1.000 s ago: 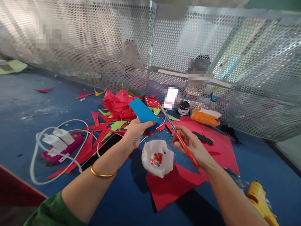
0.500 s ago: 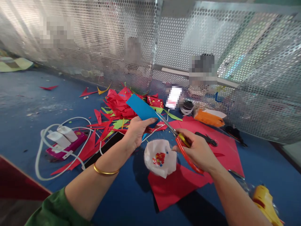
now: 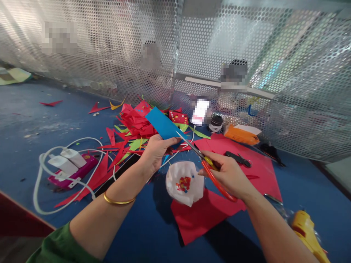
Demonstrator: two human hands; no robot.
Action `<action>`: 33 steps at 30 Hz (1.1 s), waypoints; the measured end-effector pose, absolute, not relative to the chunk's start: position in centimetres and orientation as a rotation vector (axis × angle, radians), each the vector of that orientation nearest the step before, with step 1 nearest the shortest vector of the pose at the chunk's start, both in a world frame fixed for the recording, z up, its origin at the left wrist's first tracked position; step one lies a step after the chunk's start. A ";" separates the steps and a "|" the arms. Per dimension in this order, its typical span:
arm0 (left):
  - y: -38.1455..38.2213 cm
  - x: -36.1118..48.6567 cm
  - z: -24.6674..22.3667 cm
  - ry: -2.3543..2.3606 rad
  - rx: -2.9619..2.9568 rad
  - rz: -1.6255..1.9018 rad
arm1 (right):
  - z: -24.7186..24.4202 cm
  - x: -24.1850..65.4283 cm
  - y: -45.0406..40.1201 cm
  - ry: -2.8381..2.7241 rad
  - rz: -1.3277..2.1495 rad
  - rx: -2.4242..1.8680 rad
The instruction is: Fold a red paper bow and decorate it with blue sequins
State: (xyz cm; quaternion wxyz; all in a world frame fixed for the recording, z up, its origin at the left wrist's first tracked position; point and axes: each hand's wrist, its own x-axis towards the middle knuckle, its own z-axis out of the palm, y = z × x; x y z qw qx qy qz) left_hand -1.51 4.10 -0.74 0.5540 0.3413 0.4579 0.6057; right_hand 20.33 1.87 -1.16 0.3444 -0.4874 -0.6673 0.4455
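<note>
My left hand (image 3: 156, 151) pinches a strip of blue paper (image 3: 161, 122) near its lower end, thumb on top. In my right hand (image 3: 223, 170) is a pair of scissors (image 3: 212, 179) with red and yellow handles. Their blades point up and to the left, and the tips lie at the blue paper's right edge, close to my left thumb. Below the blades stands a white paper-lined bowl (image 3: 171, 182) with small red, orange and blue paper bits (image 3: 183, 183) inside. Red paper sheets (image 3: 200, 219) lie under and beside the bowl.
A heap of red paper pieces (image 3: 137, 122) and green scraps lies beyond my left hand. A magenta power strip (image 3: 72, 171) with white cables sits at left. A lit phone (image 3: 200, 111) leans against the perforated metal screen (image 3: 214, 40). A yellow glue gun (image 3: 305, 232) lies at right.
The whole view has shifted slightly, so things appear a little further left. Both hands keep their grips, and the scissor tips now overlap the edge of the blue paper slightly more.
</note>
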 end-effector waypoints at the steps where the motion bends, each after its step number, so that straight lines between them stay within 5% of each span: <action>1: 4.1 -1.5 -0.6 1.080 0.812 1.432 | -1.2 20.3 1.9 -1.716 1.173 -1.260; 33: 3.7 -1.4 0.3 1.084 0.781 1.402 | -1.3 20.7 2.1 -1.886 1.122 -1.224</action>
